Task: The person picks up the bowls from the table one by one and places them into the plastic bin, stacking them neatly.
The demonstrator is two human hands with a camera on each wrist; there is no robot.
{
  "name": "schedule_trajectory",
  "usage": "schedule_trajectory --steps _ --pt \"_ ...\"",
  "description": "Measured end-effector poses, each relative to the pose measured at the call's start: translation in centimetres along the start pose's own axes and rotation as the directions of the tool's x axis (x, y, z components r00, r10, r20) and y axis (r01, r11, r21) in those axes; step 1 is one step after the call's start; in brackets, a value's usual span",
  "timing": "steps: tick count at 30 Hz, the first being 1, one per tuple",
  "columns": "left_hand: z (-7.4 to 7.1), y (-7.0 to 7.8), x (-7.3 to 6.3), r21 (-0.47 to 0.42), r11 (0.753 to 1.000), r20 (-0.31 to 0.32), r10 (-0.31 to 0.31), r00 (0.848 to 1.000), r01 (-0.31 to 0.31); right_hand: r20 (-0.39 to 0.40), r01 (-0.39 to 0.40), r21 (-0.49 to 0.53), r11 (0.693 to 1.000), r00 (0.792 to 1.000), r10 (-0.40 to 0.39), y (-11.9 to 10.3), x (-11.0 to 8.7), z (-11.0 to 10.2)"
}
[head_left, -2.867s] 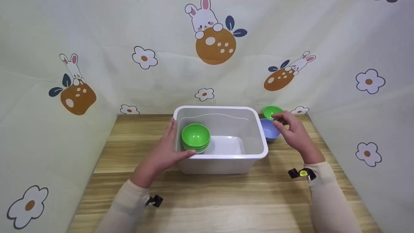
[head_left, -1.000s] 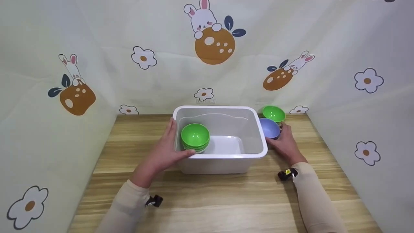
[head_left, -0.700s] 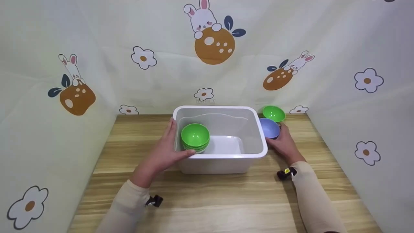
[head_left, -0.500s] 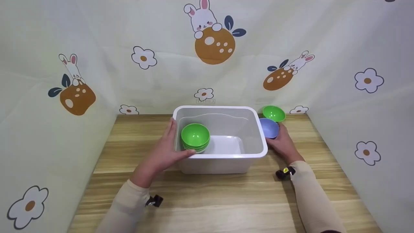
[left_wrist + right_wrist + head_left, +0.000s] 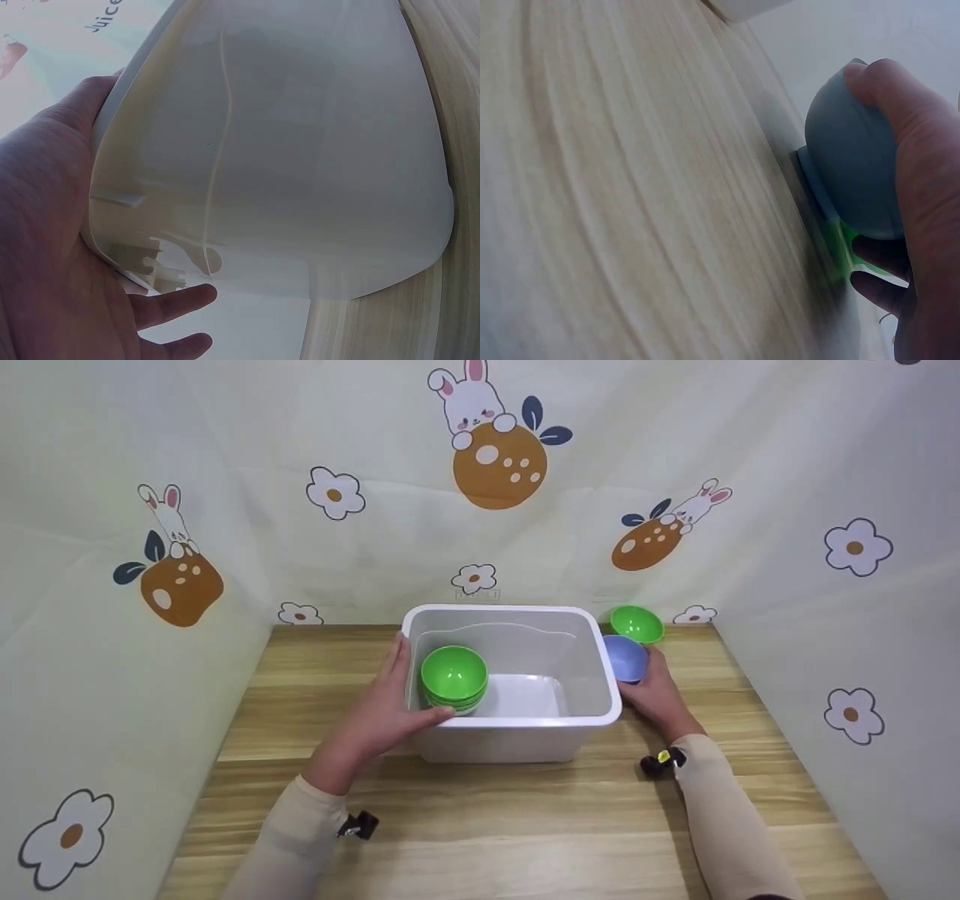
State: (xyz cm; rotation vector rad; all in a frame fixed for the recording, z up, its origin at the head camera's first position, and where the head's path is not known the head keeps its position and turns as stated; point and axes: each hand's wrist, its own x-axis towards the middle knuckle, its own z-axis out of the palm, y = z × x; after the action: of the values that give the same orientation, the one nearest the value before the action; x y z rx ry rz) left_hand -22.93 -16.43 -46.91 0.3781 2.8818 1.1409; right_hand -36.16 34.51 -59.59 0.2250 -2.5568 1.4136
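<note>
At the bin's near left corner rests my left hand [image 5: 375, 712], thumb over the front rim and straight fingers along the left wall. That white plastic bin [image 5: 517, 742] also fills most of the left wrist view. Inside it, on the left, stands a stack of green bowls [image 5: 454, 675]. Right of the bin, my right hand [image 5: 660, 690] holds a blue bowl [image 5: 626, 658] from its near right side. In the right wrist view the thumb presses near the bowl's [image 5: 855, 150] rim, and its foot is close over the table. Another green bowl [image 5: 637, 622] sits just behind.
The wood-grain table [image 5: 487, 825] runs back to a patterned cloth wall [image 5: 375, 555], with cloth sides left and right. The bin's right wall stands close beside the blue bowl. A small camera is strapped to each wrist.
My right hand came down from above the green and blue bowls to the blue bowl's near right side and took hold of it. The left hand and bin stay put.
</note>
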Motion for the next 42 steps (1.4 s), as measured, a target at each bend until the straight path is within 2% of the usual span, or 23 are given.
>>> schedule_trajectory --steps 6,13,20,33,39,42 --pt "0.0 0.0 0.0 -0.027 1.000 -0.007 0.007 1.000 -0.007 0.014 -0.030 -0.021 0.999 0.999 0.030 -0.6 -0.5 -0.4" --pt "-0.1 0.0 0.0 -0.037 0.999 -0.011 0.010 1.000 -0.010 0.047 -0.068 0.037 0.997 0.997 0.066 -1.7 -1.0 -1.3" --pt "-0.1 0.1 0.1 -0.043 0.999 -0.011 -0.001 1.000 0.000 0.075 -0.093 0.001 0.996 0.993 0.093 -2.9 -1.0 -2.8" --pt "0.0 0.1 0.0 -0.056 0.998 -0.013 0.011 1.000 -0.012 0.048 -0.087 -0.051 0.995 0.995 0.089 -5.6 -0.9 -5.0" --pt "0.1 -0.1 0.0 -0.040 0.999 -0.006 0.004 1.000 -0.005 0.029 -0.085 -0.009 0.996 0.996 0.085 -7.2 -0.6 -6.0" --pt "0.1 -0.1 0.1 -0.036 0.999 -0.007 0.008 1.000 -0.008 0.028 -0.083 -0.025 0.996 0.996 0.084 -8.2 -0.6 -6.5"
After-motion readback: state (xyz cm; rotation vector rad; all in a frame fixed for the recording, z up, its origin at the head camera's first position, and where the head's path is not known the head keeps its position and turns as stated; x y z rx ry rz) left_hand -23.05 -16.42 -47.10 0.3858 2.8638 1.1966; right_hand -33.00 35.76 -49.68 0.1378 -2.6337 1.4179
